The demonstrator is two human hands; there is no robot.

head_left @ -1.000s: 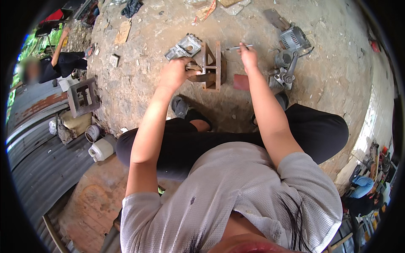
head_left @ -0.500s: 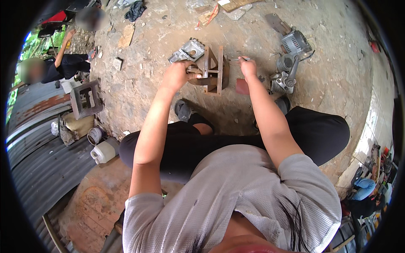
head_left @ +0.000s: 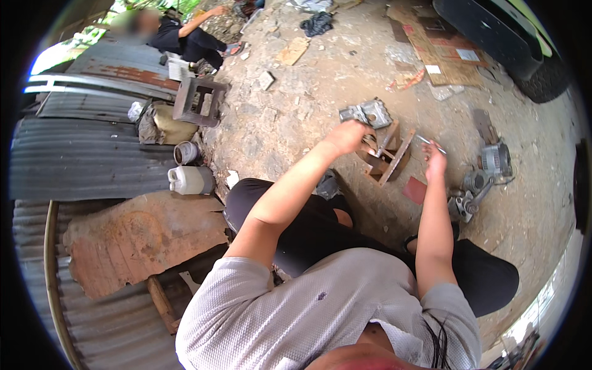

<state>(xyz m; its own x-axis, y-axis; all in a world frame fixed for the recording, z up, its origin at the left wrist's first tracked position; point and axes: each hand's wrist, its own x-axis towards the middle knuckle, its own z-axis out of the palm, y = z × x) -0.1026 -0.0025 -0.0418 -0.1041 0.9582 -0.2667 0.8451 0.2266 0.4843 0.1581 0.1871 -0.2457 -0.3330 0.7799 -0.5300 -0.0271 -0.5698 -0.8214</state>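
Note:
My left hand is closed around a rusty metal part, mostly covered by the fingers, against the left side of a brown metal frame. The frame stands on the ground before my legs, its two rails joined by crosspieces. To the right of it, my right hand pinches a thin silvery rod clear of the frame. Just beyond my left hand lies a grey cast-metal housing. A flat reddish piece rests between the frame and my right forearm.
On the right lie an alternator-like machine part and a metal assembly with a lever. A white jug and a hollow block stand left. Another person sits far left. A vehicle tyre is at the far right.
The view has swung left, so the work area now appears farther right. My right hand has lifted the rod, now showing more of its length. My left hand keeps hold of the part at the frame.

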